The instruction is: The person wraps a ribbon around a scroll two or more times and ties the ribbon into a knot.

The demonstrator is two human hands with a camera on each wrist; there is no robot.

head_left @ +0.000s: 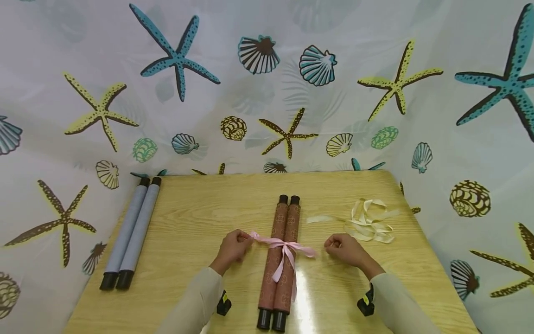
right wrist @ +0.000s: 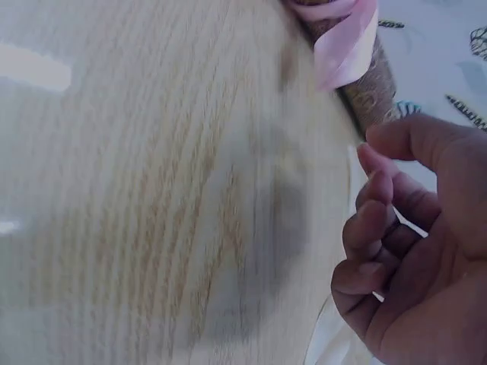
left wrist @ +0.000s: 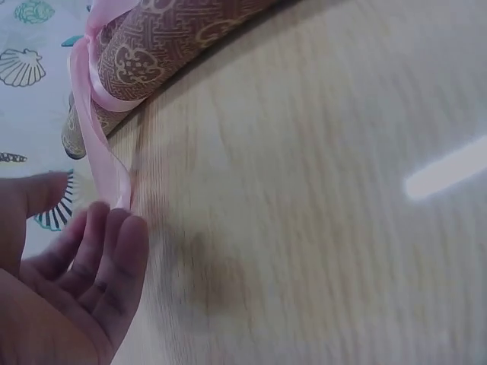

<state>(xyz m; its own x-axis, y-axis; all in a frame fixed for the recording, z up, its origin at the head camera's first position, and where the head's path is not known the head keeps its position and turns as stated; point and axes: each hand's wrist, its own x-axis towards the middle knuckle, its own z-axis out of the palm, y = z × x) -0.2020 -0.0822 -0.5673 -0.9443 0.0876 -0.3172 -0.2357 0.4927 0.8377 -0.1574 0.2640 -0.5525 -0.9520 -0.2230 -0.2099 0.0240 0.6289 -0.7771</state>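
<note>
- Two brown rolls lie side by side on the table, in front of me, between my hands. I think they are placed in the middle so that both hands reach them equally.
- The pink ribbon goes around both rolls near their middle and is knotted on top, with loose ends. It seems to keep the rolls together; a band at the middle probably holds them evenly.
- My left hand is relaxed, fingers a little bent, and the thumb stands apart from them. One ribbon end reaches my fingertips; whether it lies against them or just behind, I cannot tell. I see no pinch.
- My right hand is loosely curled, thumb tip near the first finger, with nothing visible in it. It is beside the other ribbon end, apart from it.
- The cream ribbon lies in loose loops beyond my right hand, and the grey-blue rolls lie along the left side of the table. Perhaps they are put there to leave the middle for the brown pair.
</note>
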